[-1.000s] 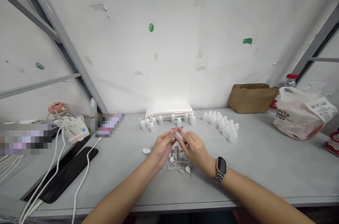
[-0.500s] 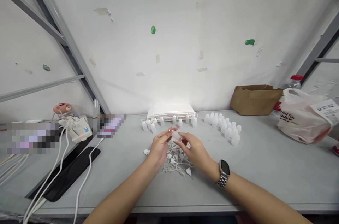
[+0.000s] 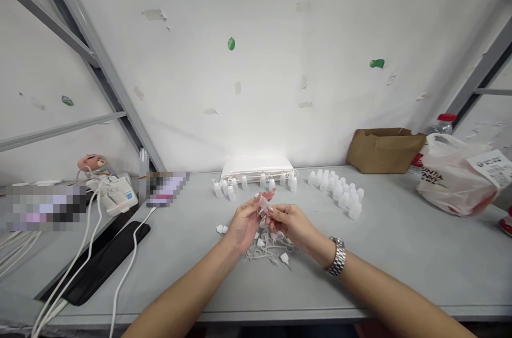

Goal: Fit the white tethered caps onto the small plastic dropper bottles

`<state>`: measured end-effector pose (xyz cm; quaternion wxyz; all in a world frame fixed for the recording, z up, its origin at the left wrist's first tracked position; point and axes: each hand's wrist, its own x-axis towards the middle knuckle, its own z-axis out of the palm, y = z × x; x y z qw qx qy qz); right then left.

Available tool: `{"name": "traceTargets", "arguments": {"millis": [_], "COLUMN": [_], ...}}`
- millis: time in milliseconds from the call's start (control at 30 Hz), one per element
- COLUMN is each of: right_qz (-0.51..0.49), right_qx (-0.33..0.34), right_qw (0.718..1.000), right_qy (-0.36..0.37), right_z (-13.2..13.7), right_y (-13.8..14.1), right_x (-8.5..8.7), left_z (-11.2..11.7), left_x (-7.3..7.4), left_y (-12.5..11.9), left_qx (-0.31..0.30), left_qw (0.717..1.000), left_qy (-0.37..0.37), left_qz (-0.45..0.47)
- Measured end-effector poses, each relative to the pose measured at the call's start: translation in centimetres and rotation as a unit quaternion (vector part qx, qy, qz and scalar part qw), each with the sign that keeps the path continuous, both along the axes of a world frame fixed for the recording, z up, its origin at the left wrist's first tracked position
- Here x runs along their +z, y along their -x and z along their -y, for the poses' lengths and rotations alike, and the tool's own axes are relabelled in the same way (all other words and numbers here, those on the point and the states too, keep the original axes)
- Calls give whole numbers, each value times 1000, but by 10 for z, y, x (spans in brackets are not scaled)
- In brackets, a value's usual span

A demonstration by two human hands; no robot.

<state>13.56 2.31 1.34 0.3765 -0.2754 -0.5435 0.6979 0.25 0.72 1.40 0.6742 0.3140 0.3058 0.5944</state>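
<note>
My left hand (image 3: 245,222) and my right hand (image 3: 292,224) meet above the grey table (image 3: 400,252), fingers pinched together on one small translucent white bottle (image 3: 264,204). Under the hands lies a heap of small white caps with thin tethers (image 3: 269,247). Two loose caps (image 3: 221,229) rest just left of my left hand. A row of capped small bottles (image 3: 256,183) stands behind the hands. A cluster of uncapped white bottles (image 3: 338,192) stands to the right. A metal watch band is on my right wrist.
A white flat box (image 3: 256,167) lies against the wall. A brown paper bag (image 3: 384,149), a red-capped bottle (image 3: 439,123) and a white plastic bag (image 3: 456,175) sit at the back right. A black phone (image 3: 100,263), white cables (image 3: 84,252) and a power strip (image 3: 116,194) are left.
The bottle has tipped more upright between my fingers. My right wrist has turned, so the watch face no longer shows, only its band. The view shifted slightly.
</note>
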Motion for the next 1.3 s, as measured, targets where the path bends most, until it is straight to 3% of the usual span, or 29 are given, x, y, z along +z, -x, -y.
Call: {"name": "traceTargets", "arguments": {"millis": [67, 133, 233, 300, 367, 500, 667, 733, 833, 933, 1067, 1167, 1233, 1300], "right_qz": [-69, -81, -2, 71, 112, 123, 122, 97, 9, -76, -117, -128, -127, -126], "right_qx": [59, 79, 5, -85, -132, -122, -132, -104, -12, 72, 83, 50, 30, 16], "right_qw": [993, 989, 1000, 990, 977, 977, 973, 983, 1000, 992, 983, 983, 984, 985], "right_qy": [79, 95, 0, -83, -123, -126, -145, -120, -27, 72, 117, 121, 117, 113], "right_z": [-3, -4, -4, -2, 0, 2, 5, 6, 5, -1, -9, -15, -19, -23], "right_y": [-2, -2, -1, 1, 2, 1, 1, 0, -3, -6, -10, -16, -21, -25], "right_x": [-1, -1, 0, 1, 2, 3, 5, 7, 10, 9, 6, 6, 7, 8], "left_z": [0, 1, 3, 4, 3, 1, 2, 3, 3, 1, -11, -20, -22, -21], "left_x": [2, 5, 8, 8, 8, 8, 8, 7, 8, 9, 11, 9, 7, 4], "left_y": [1, 1, 1, 0, -1, 0, 1, 1, 0, 2, 16, 33, 40, 41], "left_qx": [-8, -13, 19, 46, 46, 40, 53, 45, 18, -13, -34, 27, 92, 93], "left_qw": [1000, 1000, 999, 997, 998, 999, 995, 994, 996, 996, 986, 956, 903, 842], "left_qy": [-3, 0, 3, -4, -10, -12, -31, -41, -45, -42, -78, -54, -77, -128], "left_qz": [-8, -18, -44, -54, -47, -34, -82, -87, -78, -73, -143, -286, -412, -515]}}
